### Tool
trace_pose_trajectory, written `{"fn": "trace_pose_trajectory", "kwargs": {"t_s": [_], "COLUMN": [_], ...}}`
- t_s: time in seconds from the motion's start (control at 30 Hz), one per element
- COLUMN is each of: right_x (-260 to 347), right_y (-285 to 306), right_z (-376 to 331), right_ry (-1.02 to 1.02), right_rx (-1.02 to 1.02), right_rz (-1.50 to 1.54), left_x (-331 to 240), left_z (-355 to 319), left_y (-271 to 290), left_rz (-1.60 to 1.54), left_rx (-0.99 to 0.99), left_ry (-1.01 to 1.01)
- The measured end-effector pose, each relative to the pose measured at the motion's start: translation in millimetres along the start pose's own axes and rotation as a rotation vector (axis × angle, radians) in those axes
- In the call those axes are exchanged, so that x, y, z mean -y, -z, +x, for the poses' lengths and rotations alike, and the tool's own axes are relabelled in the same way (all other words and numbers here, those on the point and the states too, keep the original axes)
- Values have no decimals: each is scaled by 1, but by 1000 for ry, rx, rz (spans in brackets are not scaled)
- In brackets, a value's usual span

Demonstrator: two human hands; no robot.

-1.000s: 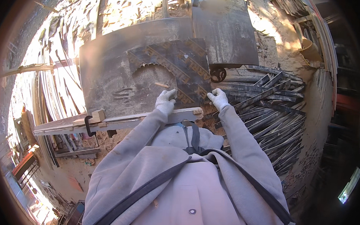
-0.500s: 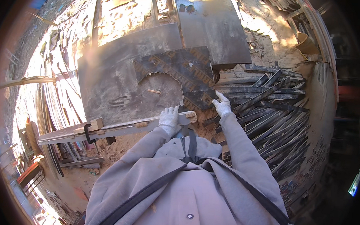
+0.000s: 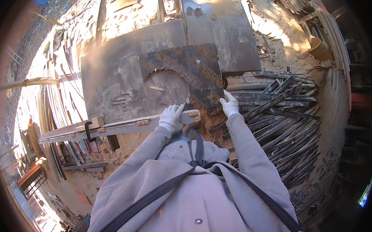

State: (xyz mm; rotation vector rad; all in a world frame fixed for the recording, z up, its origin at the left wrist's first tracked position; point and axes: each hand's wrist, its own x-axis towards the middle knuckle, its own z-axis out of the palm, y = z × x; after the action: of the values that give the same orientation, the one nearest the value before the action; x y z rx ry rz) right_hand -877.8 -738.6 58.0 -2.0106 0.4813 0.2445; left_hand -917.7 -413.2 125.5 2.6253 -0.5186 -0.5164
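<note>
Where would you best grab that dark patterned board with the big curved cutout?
Probably by the straight near edge of the patterned board, from the person's side, where the right hand already touches its corner. The jagged curved cutout looks poor to grip, and the board lies flat on the metal table.

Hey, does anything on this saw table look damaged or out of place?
Yes. The dark patterned panel on the metal table has a ragged curved bite missing from its left edge. The right hand holds its near corner; the left hand rests on the wooden rail.
</note>
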Motion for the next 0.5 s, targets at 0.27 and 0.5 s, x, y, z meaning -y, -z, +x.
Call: {"fn": "trace_pose_trajectory", "kwargs": {"t_s": [0.27, 0.5], "right_x": [4, -16], "right_y": [2, 1], "right_z": [-23, -5], "right_ry": [439, 592], "right_rx": [45, -49], "right_rz": [-895, -871], "left_x": [3, -1], "left_z": [-2, -5], "left_y": [-8, -13], "left_rz": [48, 82], "left_rx": [-123, -133], "left_ry": [2, 11]}}
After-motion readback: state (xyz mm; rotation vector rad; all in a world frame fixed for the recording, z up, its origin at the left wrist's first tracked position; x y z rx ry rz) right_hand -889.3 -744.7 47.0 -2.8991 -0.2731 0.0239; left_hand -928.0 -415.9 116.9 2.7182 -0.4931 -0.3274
